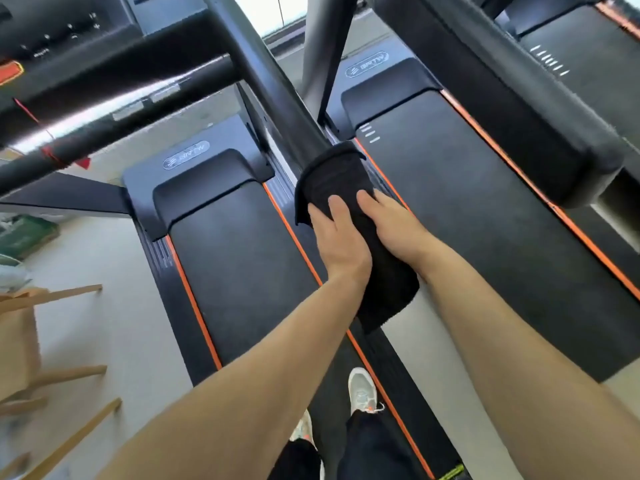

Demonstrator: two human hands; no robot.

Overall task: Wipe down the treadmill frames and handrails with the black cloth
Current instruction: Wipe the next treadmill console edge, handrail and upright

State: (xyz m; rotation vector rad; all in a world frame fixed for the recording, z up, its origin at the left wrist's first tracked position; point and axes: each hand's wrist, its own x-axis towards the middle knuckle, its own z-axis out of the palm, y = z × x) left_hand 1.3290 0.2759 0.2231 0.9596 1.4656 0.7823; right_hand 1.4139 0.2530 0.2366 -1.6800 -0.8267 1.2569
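A black cloth (pixel 332 181) is wrapped around the near end of a dark treadmill handrail (pixel 270 95) that slants from top centre down to the middle of the head view. My left hand (pixel 337 244) grips the cloth from the left side. From the right, my right hand (pixel 391 223) clasps the same cloth, fingers curled over the rail. A loose tail of the cloth (pixel 388 299) hangs below my wrists. The rail under the cloth is hidden.
Two treadmill belts with orange edge strips lie below, one left (pixel 242 271) and one right (pixel 485 220). A console bar (pixel 114 64) crosses the upper left. A thick padded rail (pixel 519 109) runs upper right. Wooden chair legs (pixel 52 341) stand at left. My shoes (pixel 362 389) are below.
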